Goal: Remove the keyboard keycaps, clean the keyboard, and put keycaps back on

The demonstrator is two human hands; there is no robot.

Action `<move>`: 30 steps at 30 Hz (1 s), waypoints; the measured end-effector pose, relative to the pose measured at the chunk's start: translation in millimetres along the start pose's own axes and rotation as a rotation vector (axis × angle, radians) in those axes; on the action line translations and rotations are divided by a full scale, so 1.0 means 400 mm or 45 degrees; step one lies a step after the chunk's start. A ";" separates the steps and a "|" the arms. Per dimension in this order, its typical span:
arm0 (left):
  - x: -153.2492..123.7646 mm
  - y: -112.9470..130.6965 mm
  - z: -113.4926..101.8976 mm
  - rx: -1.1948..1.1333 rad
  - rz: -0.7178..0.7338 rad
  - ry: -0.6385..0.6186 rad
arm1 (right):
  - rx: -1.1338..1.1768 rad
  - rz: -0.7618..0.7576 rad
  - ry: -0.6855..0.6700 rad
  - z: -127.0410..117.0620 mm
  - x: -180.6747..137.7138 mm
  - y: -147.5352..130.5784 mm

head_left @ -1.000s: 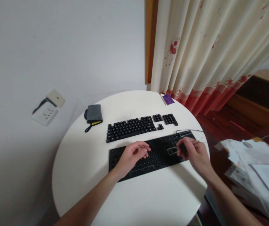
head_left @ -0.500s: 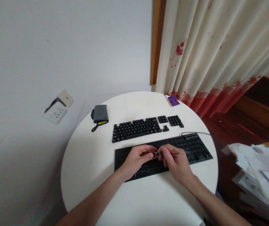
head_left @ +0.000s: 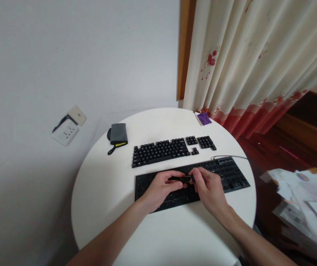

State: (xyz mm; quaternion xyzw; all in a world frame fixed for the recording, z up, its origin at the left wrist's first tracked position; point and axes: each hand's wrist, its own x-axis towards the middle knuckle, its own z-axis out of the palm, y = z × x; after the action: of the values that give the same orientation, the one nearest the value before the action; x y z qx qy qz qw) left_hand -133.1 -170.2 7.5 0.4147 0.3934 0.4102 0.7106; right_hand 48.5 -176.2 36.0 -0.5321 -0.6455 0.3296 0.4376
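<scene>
Here, right hand (head_left: 208, 186) pinching small dark tool (head_left: 187, 179) over keyboard base (head_left: 232, 174) — left hand (head_left: 162, 186) curled at tool's nine-o'clock end, grip unclear — keycaps (head_left: 161, 151) at hands' eleven o'clock, grey pouch (head_left: 118, 133) at ten

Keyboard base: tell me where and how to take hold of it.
Probably by both short ends, one hand from each side: the keyboard base is long and lies flat. Its right end shows beyond the right hand. Avoid the cable near its far right corner.
</scene>
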 end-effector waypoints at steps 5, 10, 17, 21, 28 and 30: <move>0.001 0.009 0.008 0.119 0.098 0.099 | -0.045 -0.033 -0.078 0.007 -0.002 -0.009; 0.005 0.009 0.006 0.014 0.075 0.077 | 0.023 -0.016 -0.082 0.014 -0.001 -0.013; 0.000 0.007 -0.011 -0.165 -0.057 -0.019 | 0.117 0.035 -0.147 0.015 0.002 -0.003; -0.006 0.017 -0.010 -0.306 -0.110 -0.069 | 0.052 -0.049 -0.077 0.008 0.008 -0.009; -0.006 0.019 -0.013 -0.436 -0.088 -0.098 | 0.100 -0.182 0.045 0.002 0.024 -0.025; -0.004 0.019 -0.015 -0.419 -0.070 -0.052 | 0.146 -0.192 0.090 -0.002 0.025 -0.025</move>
State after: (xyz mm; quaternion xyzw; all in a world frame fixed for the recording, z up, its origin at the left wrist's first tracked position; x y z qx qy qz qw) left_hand -141.0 -167.8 12.7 0.2900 0.3176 0.4410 0.7878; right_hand 44.7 -168.6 47.6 -0.4676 -0.6478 0.3131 0.5135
